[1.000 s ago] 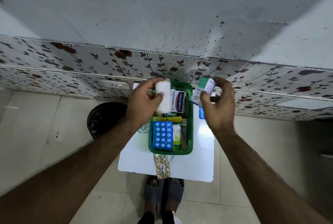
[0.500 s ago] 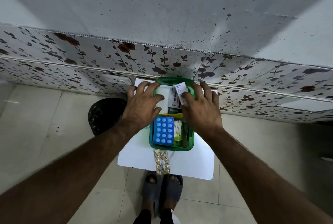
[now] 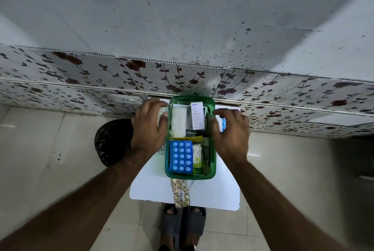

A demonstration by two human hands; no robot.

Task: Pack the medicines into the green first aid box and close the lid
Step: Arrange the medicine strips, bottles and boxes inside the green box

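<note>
The green first aid box [image 3: 212, 150] stands open on a small white table [image 3: 218, 192]. In its far half lie a white bandage roll [image 3: 178, 122] and a white medicine carton [image 3: 197, 116]. The near half holds a blue blister pack [image 3: 181, 156] and a packet of cotton buds [image 3: 197, 156]. My left hand [image 3: 149, 127] is spread just left of the box, over a clear blister strip [image 3: 162, 112]. Just right of the box, my right hand [image 3: 232, 131] is spread with its fingers on a blue blister strip [image 3: 223, 123]. A gold blister strip [image 3: 180, 193] lies in front of the box.
A black bin bag [image 3: 111, 141] sits on the tiled floor to the left of the table. A floral wall panel [image 3: 202, 76] runs right behind the table. My feet in grey sandals [image 3: 182, 222] stand at the table's near edge.
The bandage roll and the carton went from my hands into the far half of the box. Both hands then let go and moved outward to the box's sides.
</note>
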